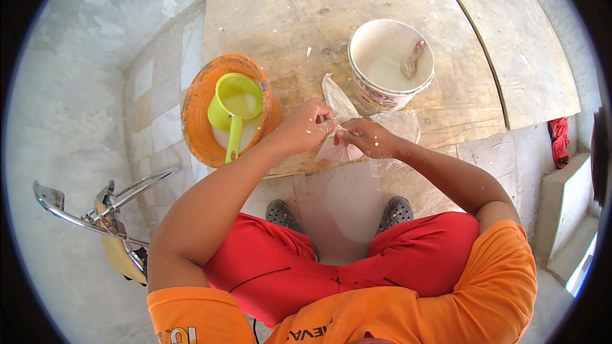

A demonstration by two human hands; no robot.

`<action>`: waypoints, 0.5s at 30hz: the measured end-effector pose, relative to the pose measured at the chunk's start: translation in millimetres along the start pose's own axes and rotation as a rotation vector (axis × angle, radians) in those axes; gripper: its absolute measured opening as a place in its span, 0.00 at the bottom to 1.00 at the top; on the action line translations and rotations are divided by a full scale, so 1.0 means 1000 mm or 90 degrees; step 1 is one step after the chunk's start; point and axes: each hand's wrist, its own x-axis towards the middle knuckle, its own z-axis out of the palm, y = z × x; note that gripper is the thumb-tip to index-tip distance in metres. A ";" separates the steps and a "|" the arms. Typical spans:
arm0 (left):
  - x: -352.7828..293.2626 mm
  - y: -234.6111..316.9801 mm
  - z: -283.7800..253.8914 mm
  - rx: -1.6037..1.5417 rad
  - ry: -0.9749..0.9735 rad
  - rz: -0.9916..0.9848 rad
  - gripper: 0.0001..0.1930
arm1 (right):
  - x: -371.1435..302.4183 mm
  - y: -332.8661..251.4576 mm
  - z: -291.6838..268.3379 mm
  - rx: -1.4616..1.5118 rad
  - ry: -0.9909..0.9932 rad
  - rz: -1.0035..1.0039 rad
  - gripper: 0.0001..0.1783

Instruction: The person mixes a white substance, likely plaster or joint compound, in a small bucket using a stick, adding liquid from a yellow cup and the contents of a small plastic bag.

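Between my knees, at the near edge of a plywood sheet, both hands meet at the gathered neck of a plastic bag (341, 103). My left hand (305, 129) pinches it from the left, fingers closed. From the right, my right hand (368, 138) pinches the same twisted part. The bag's lower part hangs below the fingers, and its contents are hard to make out. Left of my left hand stands an orange bucket (203, 129) with a lime-green dipper (220, 113) resting in it. A white bucket (386, 92) stands beyond my right hand, holding pale liquid and a brush (413, 59).
The plywood (287, 25) lies on a tiled floor, with a dark gap (475, 25) running across its right side. A metal-framed folding chair (118, 216) is at the left. Red cloth (559, 143) lies at the right near a concrete step (564, 210). Clear plastic (405, 126) lies beneath my right wrist.
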 end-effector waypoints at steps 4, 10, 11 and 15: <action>0.004 -0.006 0.005 -0.089 0.015 -0.026 0.12 | -0.001 -0.008 -0.003 0.028 -0.025 0.037 0.27; 0.007 0.014 0.002 -0.080 -0.004 -0.177 0.15 | -0.004 0.001 -0.007 0.101 -0.019 0.029 0.31; 0.008 0.015 0.001 -0.053 -0.007 -0.191 0.16 | -0.005 0.002 -0.007 0.111 -0.023 0.030 0.31; 0.012 -0.007 0.007 -0.001 0.005 -0.098 0.15 | -0.007 0.000 -0.006 0.144 -0.037 0.031 0.31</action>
